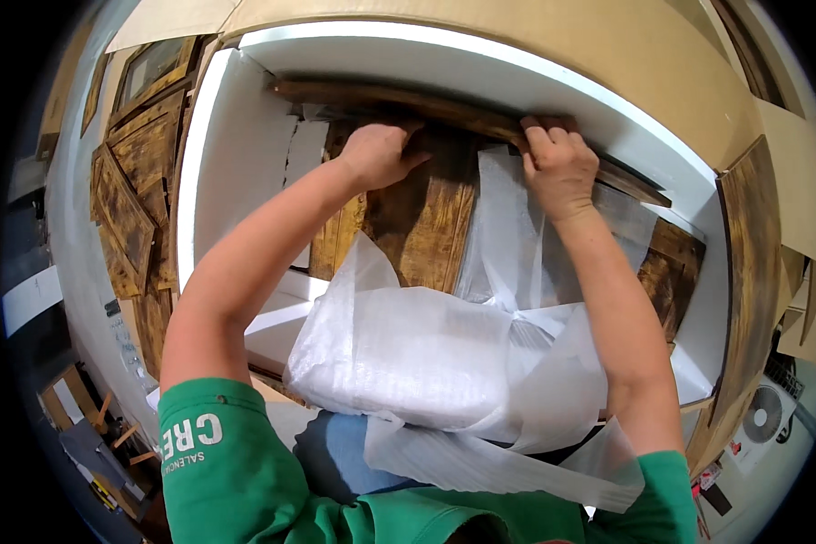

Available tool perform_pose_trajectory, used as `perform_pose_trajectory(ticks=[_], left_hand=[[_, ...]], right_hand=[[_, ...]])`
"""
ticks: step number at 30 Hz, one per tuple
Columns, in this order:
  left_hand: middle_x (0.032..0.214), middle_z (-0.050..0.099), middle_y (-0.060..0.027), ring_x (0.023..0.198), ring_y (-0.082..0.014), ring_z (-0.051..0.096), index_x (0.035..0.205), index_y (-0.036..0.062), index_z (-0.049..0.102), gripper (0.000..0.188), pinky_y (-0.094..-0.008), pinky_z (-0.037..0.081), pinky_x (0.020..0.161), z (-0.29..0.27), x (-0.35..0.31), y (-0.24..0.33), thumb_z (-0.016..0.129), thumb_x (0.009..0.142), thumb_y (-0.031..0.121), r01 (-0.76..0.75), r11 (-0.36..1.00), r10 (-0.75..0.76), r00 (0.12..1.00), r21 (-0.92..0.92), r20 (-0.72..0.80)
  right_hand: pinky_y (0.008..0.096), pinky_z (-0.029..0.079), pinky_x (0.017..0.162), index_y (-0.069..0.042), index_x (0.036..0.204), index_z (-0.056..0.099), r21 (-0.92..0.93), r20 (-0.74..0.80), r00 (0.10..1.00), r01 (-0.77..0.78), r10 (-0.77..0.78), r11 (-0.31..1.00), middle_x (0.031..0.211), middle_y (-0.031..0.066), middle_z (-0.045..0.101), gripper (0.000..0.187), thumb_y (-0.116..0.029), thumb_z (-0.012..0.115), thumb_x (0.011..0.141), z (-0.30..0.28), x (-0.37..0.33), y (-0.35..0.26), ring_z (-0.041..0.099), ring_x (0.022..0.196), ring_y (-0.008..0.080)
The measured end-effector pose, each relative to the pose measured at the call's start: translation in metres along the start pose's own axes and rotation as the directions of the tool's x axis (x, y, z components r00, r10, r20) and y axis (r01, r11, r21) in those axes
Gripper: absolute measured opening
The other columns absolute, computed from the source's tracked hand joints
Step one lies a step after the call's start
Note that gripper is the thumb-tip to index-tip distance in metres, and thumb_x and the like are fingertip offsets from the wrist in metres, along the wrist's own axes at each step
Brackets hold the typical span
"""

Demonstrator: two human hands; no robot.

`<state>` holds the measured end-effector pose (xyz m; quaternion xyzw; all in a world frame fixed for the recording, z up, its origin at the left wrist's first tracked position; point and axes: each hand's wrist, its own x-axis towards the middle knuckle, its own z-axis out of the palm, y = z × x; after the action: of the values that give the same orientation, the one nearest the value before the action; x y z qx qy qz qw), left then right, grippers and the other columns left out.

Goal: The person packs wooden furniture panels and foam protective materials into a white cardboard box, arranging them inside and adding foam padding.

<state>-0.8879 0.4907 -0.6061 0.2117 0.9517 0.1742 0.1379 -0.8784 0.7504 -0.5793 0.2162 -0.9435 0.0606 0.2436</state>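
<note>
A long, narrow dark-brown wooden board (pixel 417 102) lies along the far wall of a white foam-lined carton (pixel 210 145). My right hand (pixel 560 165) is closed over the board's right end, its fingers on top. At the board's near edge, my left hand (pixel 379 156) has curled fingers against it, with the thumb lower and apart; its fingertips are partly hidden. Beneath my hands lie brown wood-grain panels (pixel 431 231), partly covered by translucent foam sheet (pixel 508 218). Closest to my body rests a bundle wrapped in white foam sheet (pixel 408 354), loose ends hanging over the near side.
Several wood-grain panels (pixel 140 213) stand outside the carton at left. Another brown panel (pixel 752 272) leans along its right side. Cardboard flaps (pixel 517 23) spread beyond the far wall. A fan unit (pixel 763 417) is at the lower right.
</note>
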Motion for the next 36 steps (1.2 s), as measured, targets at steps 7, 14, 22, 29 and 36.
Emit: perform_pose_trajectory(ticks=[7,14,22,29,36], left_hand=[[0.080,0.064,-0.0202,0.076,-0.0382,0.061,0.121,0.0087,0.055,0.047,-0.0439,0.049,0.068,-0.002,0.002,0.001,0.062,0.083,0.036,-0.028,0.998,0.029,0.999,0.053,-0.023],[0.069,0.062,-0.0176,0.065,-0.0339,0.061,0.099,0.0109,0.065,0.024,-0.0438,0.049,0.057,0.009,0.001,0.004,0.054,0.089,0.030,-0.057,0.955,0.092,0.990,0.290,-0.111],[0.088,0.060,-0.0092,0.079,-0.0269,0.059,0.085,0.0059,0.063,0.014,-0.0352,0.051,0.065,0.001,-0.006,-0.021,0.058,0.082,0.019,-0.261,0.884,0.372,0.895,0.388,-0.247],[0.082,0.062,-0.0143,0.082,-0.0345,0.059,0.088,0.0080,0.061,0.018,-0.0432,0.049,0.069,0.000,-0.017,-0.011,0.058,0.084,0.025,0.017,0.982,-0.001,0.996,0.186,-0.084],[0.128,0.048,-0.0193,0.118,-0.0345,0.044,0.124,-0.0013,0.049,0.038,-0.0392,0.041,0.095,-0.001,-0.033,-0.067,0.045,0.092,0.019,0.120,0.865,0.000,0.971,0.487,-0.239]], right_hand=[[0.0342,0.050,0.051,-0.013,0.066,0.058,-0.018,0.027,1.000,0.010,-0.010,1.000,0.065,0.0034,0.058,0.003,-0.010,0.057,0.067,0.013,0.001,-0.001,0.059,0.064,0.0218],[0.0359,0.051,0.049,-0.010,0.063,0.061,-0.053,0.084,0.996,0.023,-0.019,0.998,0.061,0.0067,0.061,0.005,-0.011,0.057,0.066,0.028,-0.003,-0.007,0.061,0.059,0.0234],[0.0372,0.054,0.069,-0.007,0.090,0.062,-0.206,0.447,0.888,-0.013,0.106,0.979,0.096,0.0084,0.063,0.016,-0.011,0.055,0.076,0.037,-0.007,-0.018,0.060,0.093,0.0233],[0.0386,0.046,0.091,-0.004,0.119,0.053,0.073,0.499,0.865,-0.100,0.050,0.992,0.120,0.0105,0.056,0.040,-0.007,0.052,0.079,0.017,-0.031,-0.003,0.052,0.110,0.0294],[0.0404,0.033,0.105,-0.001,0.127,0.049,-0.023,0.466,0.882,-0.059,0.063,0.998,0.132,0.0137,0.048,0.048,-0.004,0.048,0.078,0.012,-0.068,0.019,0.045,0.121,0.0314]])
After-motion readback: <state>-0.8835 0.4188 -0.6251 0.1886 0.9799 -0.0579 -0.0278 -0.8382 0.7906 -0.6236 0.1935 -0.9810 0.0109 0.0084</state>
